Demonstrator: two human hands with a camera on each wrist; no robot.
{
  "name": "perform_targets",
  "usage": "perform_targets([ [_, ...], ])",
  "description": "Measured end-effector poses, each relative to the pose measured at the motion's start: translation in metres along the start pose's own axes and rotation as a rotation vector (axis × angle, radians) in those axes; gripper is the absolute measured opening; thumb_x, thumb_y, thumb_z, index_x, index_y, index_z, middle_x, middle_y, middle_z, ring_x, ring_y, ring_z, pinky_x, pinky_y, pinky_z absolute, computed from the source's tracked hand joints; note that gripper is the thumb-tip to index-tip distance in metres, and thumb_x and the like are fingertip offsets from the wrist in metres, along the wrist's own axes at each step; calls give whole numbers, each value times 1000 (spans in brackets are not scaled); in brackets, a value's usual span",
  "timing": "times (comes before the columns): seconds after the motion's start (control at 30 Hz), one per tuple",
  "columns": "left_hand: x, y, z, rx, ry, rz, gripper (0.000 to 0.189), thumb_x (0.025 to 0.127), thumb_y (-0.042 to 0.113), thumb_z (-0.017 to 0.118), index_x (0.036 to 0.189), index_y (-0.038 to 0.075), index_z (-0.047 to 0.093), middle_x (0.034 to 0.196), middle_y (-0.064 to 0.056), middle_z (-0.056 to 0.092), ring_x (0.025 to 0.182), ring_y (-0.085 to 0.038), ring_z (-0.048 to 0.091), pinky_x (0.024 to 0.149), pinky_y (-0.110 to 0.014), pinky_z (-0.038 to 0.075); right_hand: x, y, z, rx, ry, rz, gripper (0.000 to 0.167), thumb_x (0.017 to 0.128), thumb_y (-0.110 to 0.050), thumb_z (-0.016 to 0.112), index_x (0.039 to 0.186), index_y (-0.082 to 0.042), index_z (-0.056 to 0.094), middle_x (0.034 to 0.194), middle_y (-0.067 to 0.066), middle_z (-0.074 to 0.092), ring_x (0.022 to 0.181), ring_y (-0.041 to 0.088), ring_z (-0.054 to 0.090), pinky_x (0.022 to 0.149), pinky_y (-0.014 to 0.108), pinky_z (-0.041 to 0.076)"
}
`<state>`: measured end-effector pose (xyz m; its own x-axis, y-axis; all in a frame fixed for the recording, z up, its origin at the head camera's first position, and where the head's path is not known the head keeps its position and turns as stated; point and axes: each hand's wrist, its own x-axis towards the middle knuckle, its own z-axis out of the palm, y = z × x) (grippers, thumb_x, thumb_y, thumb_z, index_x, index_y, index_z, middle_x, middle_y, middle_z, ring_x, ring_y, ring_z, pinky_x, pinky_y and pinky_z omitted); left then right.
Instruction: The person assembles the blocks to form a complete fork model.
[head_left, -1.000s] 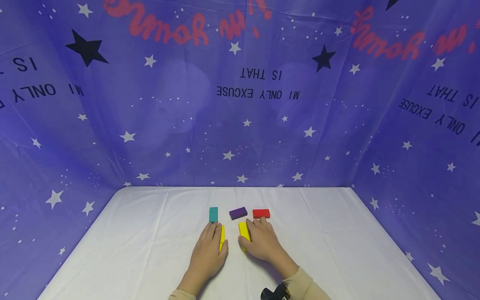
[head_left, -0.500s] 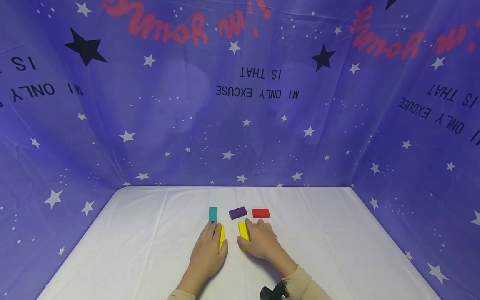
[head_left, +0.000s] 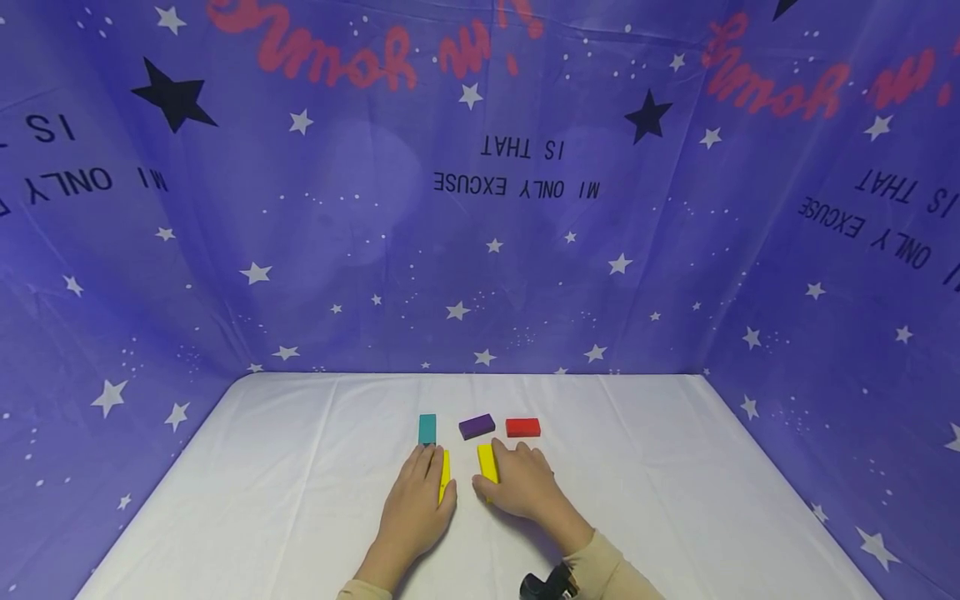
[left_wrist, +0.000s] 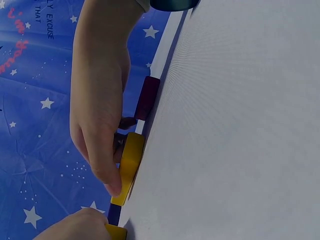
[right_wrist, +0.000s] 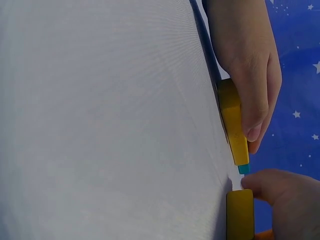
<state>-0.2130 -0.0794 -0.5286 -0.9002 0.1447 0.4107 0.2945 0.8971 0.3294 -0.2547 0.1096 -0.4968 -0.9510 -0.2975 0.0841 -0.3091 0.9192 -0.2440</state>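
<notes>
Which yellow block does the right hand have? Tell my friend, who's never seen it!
Start at the white cloth-covered table and find the bare right hand. In its grip is the yellow rectangular block, just nearer the person than the purple rectangular block. In the head view it shows more than the other yellow rectangular block, which the bare left hand mostly covers.

Starry purple cloth [head_left: 525,275] hangs behind a white-covered table [head_left: 660,483].
</notes>
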Motion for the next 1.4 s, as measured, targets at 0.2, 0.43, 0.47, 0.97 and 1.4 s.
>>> perform_targets([
  [0.2,0,0,0,-5,8,-2,56,97,32,56,140,-3,52,145,-21,52,140,-39,43,117,-49,37,1,0,-1,9,-5,6,71,86,-49,62,140,-3,53,111,11,71,96,28,59,85,48,50],
  [0.43,0,0,0,-10,8,-3,56,96,31,58,140,-4,52,145,-21,52,140,-39,44,117,-50,37,1,0,0,17,7,2,68,85,-43,62,141,-5,53,95,5,68,85,21,55,75,40,47],
  [0.47,0,0,0,-9,8,-3,56,96,31,58,140,-4,52,145,-21,52,140,-39,44,117,-50,37,1,1,0,17,12,-4,67,84,-42,62,140,-5,54,91,3,67,83,20,54,73,39,46],
  [0.97,0,2,-2,-2,-4,-13,56,96,32,57,140,-3,52,145,-20,52,141,-38,43,117,-49,36,2,6,-2,19,51,-61,60,84,-35,62,138,-10,57,86,-2,63,77,17,48,69,34,42],
  [1.4,0,2,-3,9,-9,-13,57,97,33,55,141,-2,51,146,-20,52,141,-38,43,117,-49,37,5,13,-4,20,78,-108,55,85,-35,63,136,-14,60,92,-1,67,78,18,50,67,32,41],
])
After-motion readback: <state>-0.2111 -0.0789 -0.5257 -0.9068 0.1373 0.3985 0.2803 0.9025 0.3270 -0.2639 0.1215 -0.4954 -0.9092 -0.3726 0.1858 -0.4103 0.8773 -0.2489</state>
